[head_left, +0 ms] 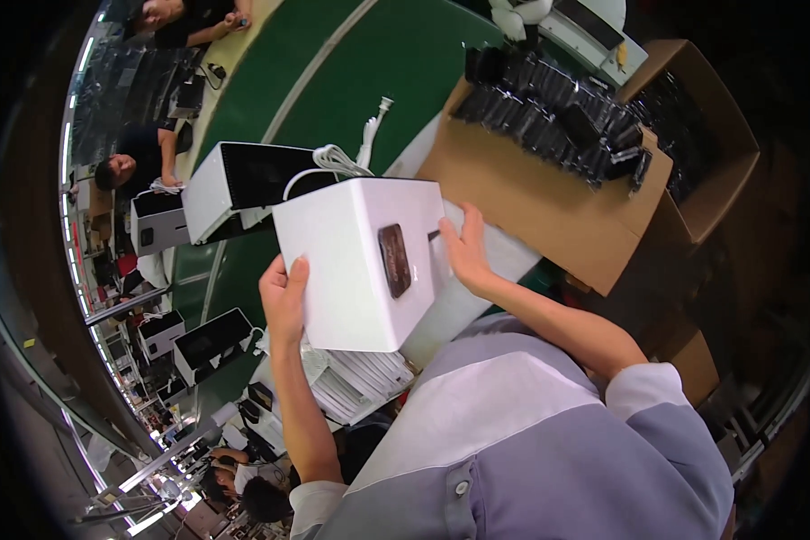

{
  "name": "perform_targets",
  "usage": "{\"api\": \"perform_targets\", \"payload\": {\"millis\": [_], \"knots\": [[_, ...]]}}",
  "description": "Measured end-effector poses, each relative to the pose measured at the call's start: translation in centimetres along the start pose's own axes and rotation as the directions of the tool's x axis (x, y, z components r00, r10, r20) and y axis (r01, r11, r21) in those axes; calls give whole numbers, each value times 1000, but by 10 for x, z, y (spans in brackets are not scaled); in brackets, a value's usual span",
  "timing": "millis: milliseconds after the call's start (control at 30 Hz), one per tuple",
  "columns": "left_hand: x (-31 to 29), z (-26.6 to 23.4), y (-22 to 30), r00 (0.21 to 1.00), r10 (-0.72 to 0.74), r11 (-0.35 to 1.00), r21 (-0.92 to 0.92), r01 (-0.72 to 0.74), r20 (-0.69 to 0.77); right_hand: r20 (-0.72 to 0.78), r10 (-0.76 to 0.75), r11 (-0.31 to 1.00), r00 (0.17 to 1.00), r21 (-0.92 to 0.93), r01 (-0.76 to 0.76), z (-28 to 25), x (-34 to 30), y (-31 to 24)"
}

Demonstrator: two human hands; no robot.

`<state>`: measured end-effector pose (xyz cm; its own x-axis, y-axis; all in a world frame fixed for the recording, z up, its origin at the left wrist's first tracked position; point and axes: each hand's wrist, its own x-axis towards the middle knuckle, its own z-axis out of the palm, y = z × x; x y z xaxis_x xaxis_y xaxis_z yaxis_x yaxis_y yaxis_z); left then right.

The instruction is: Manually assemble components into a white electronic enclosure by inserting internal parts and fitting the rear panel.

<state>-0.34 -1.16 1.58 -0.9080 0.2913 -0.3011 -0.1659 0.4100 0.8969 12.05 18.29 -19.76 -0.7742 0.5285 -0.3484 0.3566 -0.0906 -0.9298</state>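
Note:
In front of me is a white box-shaped appliance housing [342,261], tilted, with a dark oval window on one face and a dark slot near its right edge. My left hand [283,297] grips its left side, thumb on the white face and the fingers partly hidden. Against the right side, beside the slot, lies my right hand [466,252], its fingers stretched out. A coiled white power cord [337,162] with a plug rests behind the housing's upper edge.
Another white housing [209,193] with a black side stands left on the green conveyor belt [360,67]. At right, bagged black parts [549,112] lie on a cardboard sheet [522,198] beside an open carton [729,171]. White stacked pieces [360,387] sit below. Co-workers [139,166] work along the left.

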Motion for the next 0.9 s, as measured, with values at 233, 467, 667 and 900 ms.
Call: {"api": "perform_targets", "payload": {"millis": [233, 467, 667, 900], "knots": [[0, 56, 23, 1000, -5, 993, -121, 6, 11, -19, -322, 775, 947, 570, 275, -6, 31, -115], [24, 98, 83, 996, 24, 998, 49, -28, 82, -73, -186, 795, 980, 575, 194, -48, 69, -53], [124, 75, 134, 993, 118, 977, 177, -120, 23, 315, -431, 668, 846, -519, 533, -67, 73, 19], [307, 66, 204, 979, 180, 983, -28, -184, -100, 424, -339, 483, 840, -688, 542, -81, 91, 53]]}}
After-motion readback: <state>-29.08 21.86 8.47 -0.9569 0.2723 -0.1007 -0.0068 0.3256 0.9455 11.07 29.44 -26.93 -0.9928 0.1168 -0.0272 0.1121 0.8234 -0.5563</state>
